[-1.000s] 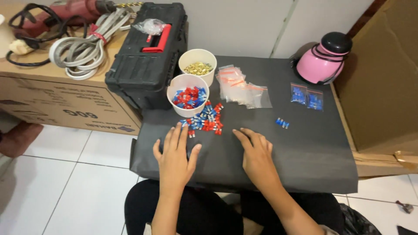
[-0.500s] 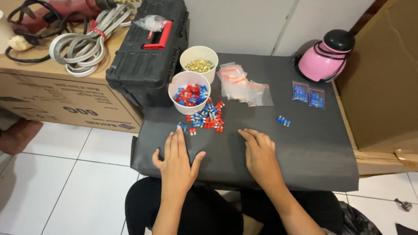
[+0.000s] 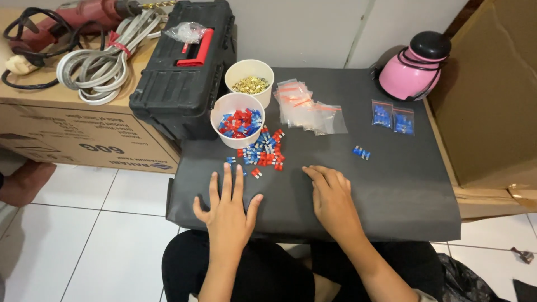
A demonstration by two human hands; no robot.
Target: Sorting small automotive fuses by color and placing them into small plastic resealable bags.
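Connectors point(image 3: 262, 153), small red and blue, lie loosely heaped.

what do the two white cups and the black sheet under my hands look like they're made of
White cups: likely paper or thin plastic; matte walls, rolled rims. Black sheet: looks like matte paper or thin card; no shine, and its edge overhangs and droops slightly. Neither can be told for certain.
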